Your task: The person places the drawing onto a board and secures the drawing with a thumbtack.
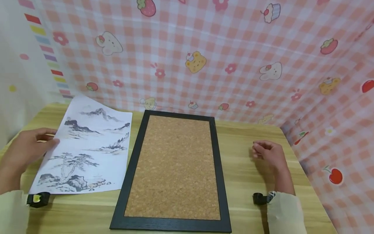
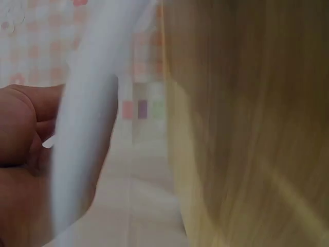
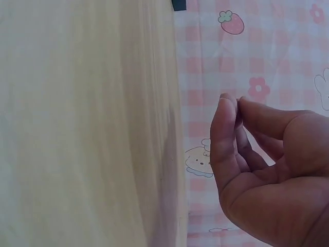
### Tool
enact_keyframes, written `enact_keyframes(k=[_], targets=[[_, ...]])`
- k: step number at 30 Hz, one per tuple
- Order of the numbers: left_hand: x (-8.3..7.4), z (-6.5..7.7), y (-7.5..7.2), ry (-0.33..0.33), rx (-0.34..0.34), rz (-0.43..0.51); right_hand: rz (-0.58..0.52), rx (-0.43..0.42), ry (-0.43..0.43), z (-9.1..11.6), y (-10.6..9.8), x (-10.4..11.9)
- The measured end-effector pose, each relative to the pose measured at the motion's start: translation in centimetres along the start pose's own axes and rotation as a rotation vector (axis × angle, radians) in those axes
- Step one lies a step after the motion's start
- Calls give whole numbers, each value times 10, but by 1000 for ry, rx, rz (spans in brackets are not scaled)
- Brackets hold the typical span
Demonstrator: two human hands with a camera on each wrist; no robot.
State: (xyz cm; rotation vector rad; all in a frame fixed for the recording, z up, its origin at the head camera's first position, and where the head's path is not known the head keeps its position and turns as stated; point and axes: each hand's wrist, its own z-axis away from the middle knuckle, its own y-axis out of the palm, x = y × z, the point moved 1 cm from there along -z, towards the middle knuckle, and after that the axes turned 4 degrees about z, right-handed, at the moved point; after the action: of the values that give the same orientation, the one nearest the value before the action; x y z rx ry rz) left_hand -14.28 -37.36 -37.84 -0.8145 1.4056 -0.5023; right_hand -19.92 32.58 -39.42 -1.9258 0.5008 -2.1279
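Printed sheet: it is to the left of the framed cork board, its right edge close to the board's black border — whether the two touch cannot be told. The sheet bears an ink-style landscape, with mountains toward the far end and trees over rocks toward the near end. The left hand, farther left of the board, pinches the sheet's left edge between thumb and fingers; the left wrist view shows the paper as a blurred, curved white band across that hand.

The right hand, well to the right of the board, is held with curled fingers, thumb and fingertips brought together — whether anything small sits between them cannot be told.

The board lies flat on the wood-grain surface, lengthwise away from the person. Beyond it hangs a pink checked cloth printed with strawberries, flowers, bears and rabbits. Pale sleeves cover both forearms to left and right of the board, each with a small black device at the wrist.
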Motion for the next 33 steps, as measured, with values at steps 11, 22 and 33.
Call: enact_keyframes(k=[11, 22, 33], targets=[[39, -10, 3, -48, -82, 285, -48, -11, -3, 4, 0, 5], [38, -11, 3, 21, 4, 718, -65, 1, -40, 4, 3, 10], [29, -11, 7, 29, 89, 954, -91, 17, -80, 2, 8, 13]])
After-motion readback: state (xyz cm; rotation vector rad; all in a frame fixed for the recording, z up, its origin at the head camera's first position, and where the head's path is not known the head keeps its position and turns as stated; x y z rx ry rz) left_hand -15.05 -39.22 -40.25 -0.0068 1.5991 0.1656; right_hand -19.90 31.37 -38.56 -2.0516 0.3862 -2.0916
